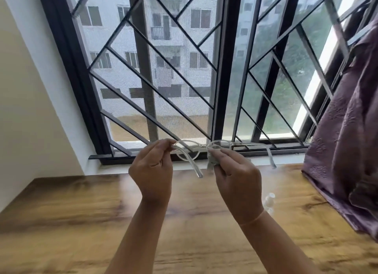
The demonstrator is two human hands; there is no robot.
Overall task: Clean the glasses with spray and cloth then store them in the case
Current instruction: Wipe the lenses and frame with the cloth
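**A:** Mid-wipe here. Holding the glasses (204, 145) up above the far edge of the table (81, 212), temples unfolded. Pinching the left end of the frame, right by the hinge, with the left hand (152, 167), fingertips closed on the rim. Pressing the cloth (211, 162) onto the right lens with the right hand (238, 175), fingers clamped on cloth and lens together. Any tips?

**B:** Looks fine to me. Grip by the rim, never by a temple, probably too bendy. Rub in small circles with light pressure, both faces of the lens, then swap sides. Fold to a fresh patch of cloth if smeary. Worth working low over the table in case of a slip.

**A:** Cheers. Quick count: one pair of glasses, one cloth, one small white spray bottle (269, 201) on the table toward its right side, blurry and partly hidden behind the wrist. Also one purple curtain (347, 140) draped onto the right edge of the table. No case in view, so no idea yet where to stash them after
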